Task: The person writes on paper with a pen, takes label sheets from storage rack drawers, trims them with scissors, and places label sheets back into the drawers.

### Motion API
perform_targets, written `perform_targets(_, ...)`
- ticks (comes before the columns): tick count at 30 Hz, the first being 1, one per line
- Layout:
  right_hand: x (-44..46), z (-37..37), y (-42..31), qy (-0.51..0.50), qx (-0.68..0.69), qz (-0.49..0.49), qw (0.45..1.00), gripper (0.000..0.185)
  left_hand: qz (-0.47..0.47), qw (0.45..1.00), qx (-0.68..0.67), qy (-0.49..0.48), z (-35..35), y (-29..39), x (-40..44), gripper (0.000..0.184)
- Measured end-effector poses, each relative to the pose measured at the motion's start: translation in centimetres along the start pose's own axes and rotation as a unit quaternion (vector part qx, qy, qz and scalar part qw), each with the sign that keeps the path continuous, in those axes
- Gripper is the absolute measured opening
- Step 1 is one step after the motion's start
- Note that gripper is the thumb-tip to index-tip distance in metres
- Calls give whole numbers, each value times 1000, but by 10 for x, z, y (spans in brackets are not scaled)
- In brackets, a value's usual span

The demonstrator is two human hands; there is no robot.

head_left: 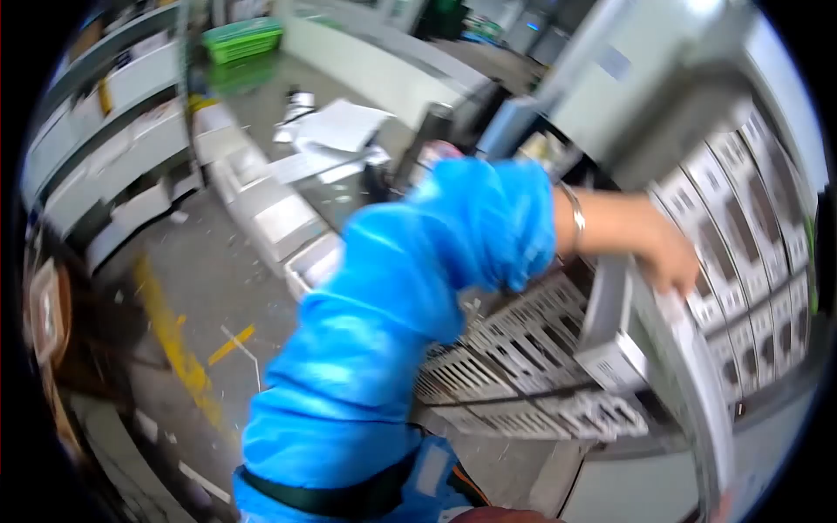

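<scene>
My left hand (pixel 667 253), beyond a blue sleeve (pixel 366 288) and a metal bracelet (pixel 574 218), is at the right. Its fingers curl over the upper end of a long white flat piece (pixel 697 375), blurred by motion. Against this piece stands a white box (pixel 615 362) with a small label on its end. At the lower right edge a blurred pinkish patch by the white piece may be my right hand (pixel 725 507); its fingers cannot be made out.
Rows of labelled white boxes (pixel 497 357) stand below and beyond my arm, with more boxes (pixel 732 218) stacked at right. White cartons (pixel 270 209) line the floor. Shelving (pixel 113 131) stands at left, green crates (pixel 244 39) at the back. Yellow tape (pixel 174 349) marks the floor.
</scene>
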State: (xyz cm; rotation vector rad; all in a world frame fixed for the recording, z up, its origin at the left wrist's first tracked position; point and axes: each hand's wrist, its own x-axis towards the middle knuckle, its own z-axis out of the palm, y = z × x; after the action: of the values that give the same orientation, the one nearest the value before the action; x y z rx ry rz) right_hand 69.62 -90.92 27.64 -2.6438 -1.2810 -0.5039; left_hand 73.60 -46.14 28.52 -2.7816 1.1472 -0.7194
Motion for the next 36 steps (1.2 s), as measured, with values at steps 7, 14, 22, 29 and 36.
perform_targets(7, -111, 92, 44, 347, -131, 316, 873, 36, -149, 970, -171, -89, -4, 72, -44, 38)
perform_targets(14, -226, 248, 9, 600, 422, 489, 472, 13, 28, 998, 24, -48, 47, 226, -21, 44)
perform_targets(22, -384, 234, 48, 409, 210, 388, 799, 20, 44, 975, -194, -95, 207, 428, 162, 72)
perform_targets(29, -562, 191, 143, 394, 296, 334, 803, 24, -21, 894, -354, -274, 312, 600, 306, 69)
perform_targets(36, -618, 171, 238, 486, 331, 347, 730, 23, -8, 914, -263, -310, 306, 665, 431, 60)
